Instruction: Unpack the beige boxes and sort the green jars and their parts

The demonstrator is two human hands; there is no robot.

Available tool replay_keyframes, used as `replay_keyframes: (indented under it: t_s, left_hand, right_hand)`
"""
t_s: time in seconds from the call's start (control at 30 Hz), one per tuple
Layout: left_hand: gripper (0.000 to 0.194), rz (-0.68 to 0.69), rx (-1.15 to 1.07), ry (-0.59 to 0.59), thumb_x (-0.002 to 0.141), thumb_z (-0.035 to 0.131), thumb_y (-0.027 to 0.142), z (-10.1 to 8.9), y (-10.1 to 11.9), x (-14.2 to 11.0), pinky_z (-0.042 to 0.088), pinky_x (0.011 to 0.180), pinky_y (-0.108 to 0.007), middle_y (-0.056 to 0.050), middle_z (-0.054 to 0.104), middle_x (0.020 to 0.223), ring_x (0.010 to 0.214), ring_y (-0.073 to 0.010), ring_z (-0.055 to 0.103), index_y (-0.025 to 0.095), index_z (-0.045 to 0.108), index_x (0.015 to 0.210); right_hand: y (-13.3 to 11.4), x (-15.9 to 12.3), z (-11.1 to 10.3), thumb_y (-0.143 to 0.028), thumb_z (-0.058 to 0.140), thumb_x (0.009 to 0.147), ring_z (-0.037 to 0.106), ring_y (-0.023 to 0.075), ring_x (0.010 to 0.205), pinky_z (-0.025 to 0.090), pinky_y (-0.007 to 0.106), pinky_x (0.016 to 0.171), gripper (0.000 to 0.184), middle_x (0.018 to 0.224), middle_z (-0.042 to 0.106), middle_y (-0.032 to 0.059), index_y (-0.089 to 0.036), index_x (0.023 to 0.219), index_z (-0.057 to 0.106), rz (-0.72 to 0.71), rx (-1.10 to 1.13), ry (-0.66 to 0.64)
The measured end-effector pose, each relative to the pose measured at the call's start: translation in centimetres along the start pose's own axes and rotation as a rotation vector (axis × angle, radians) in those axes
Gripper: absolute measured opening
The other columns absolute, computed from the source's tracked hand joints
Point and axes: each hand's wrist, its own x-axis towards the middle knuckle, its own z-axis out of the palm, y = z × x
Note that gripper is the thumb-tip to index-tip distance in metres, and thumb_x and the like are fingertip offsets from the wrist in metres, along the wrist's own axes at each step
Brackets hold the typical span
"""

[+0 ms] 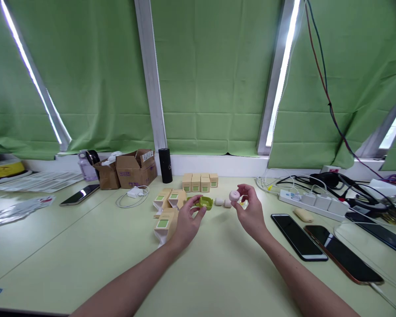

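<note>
Over the middle of the table, my left hand (189, 221) pinches a small green plastic piece (206, 202), hollow and curved in shape. My right hand (251, 210) holds a small pale pink round piece (234, 196) between thumb and fingers; its exact kind is unclear. Two small whitish cylinders (219, 201) lie on the table between the hands. A clear and yellow bit (243, 204) shows behind my right fingers, partly hidden. Beside my left hand lie several opened tan cartons (163, 223) with green labels. Several closed small cartons (196, 182) stand in rows behind.
Two phones (298, 237) and a white power strip (312, 203) with cables lie at the right. Cardboard boxes (136, 169), a black cylinder (165, 165) and a coiled white cable (135, 193) are at the back left. Another phone (80, 195) lies farther left.
</note>
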Motion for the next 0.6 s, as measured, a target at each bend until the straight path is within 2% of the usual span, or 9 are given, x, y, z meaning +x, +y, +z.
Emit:
replay_keyframes:
  t_s: [0.07,0.23,0.43,0.6]
  left_hand:
    - [0.046,0.006,0.008,0.006,0.087,0.074,0.041,0.0,0.1,0.0,0.055,0.101,-0.044,-0.014,0.068,0.126,0.120,-0.0291,0.065,0.017,0.064,0.125]
    - [0.043,0.014,0.018,-0.003,0.088,0.072,0.038,0.0,0.2,-0.1,0.055,0.101,-0.043,-0.014,0.069,0.125,0.118,-0.0276,0.066,0.017,0.064,0.125]
    - [0.042,0.018,0.017,0.003,0.088,0.072,0.036,0.0,0.1,-0.2,0.055,0.100,-0.040,-0.013,0.068,0.124,0.118,-0.0263,0.065,0.017,0.064,0.124]
    - [0.044,-0.006,0.014,-0.004,0.088,0.071,0.038,0.0,0.3,-0.2,0.054,0.100,-0.040,-0.013,0.067,0.126,0.118,-0.0267,0.066,0.017,0.063,0.126]
  right_hand:
    - [0.8,0.2,-0.2,-0.014,0.060,0.082,0.059,0.0243,0.095,0.049,0.039,0.083,0.039,0.109,0.064,0.0076,-0.023,0.119,0.052,-0.107,-0.160,-0.038]
    - [2.9,0.0,0.2,0.002,0.049,0.079,0.059,0.0269,0.098,0.044,0.040,0.085,0.037,0.105,0.067,0.0094,-0.021,0.107,0.057,-0.328,-0.515,-0.243]
    - [3.5,-0.7,1.2,0.006,0.052,0.075,0.061,0.0251,0.094,0.044,0.036,0.088,0.040,0.105,0.069,0.0097,-0.019,0.103,0.062,-0.429,-0.749,-0.393]
    - [4.0,-0.8,1.8,0.007,0.053,0.071,0.063,0.0250,0.100,0.041,0.037,0.103,0.042,0.105,0.069,0.0102,-0.018,0.104,0.063,-0.459,-0.860,-0.475]
